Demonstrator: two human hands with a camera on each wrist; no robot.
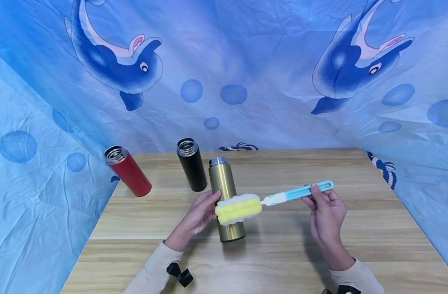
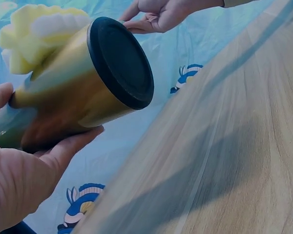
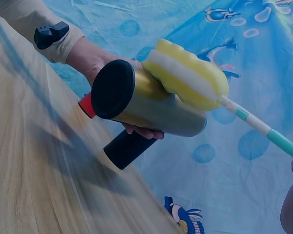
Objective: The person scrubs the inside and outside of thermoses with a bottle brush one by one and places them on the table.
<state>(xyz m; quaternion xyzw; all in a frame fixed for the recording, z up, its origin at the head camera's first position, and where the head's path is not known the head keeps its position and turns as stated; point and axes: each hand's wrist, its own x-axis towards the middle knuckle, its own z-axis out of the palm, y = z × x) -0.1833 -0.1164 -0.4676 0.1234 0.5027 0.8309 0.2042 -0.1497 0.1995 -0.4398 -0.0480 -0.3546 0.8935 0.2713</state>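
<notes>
Ideally, the left hand, gripping the gold bottle nearer and right of the black bottle, should steady it while the right hand, pinching the sponge brush by its handle, strokes evenly.

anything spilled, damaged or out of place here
Nothing stands out: no spill or damage shows. The red bottle and black bottle stand upright and uncapped; the left hand holds the gold bottle, the right hand the sponge brush.
</notes>
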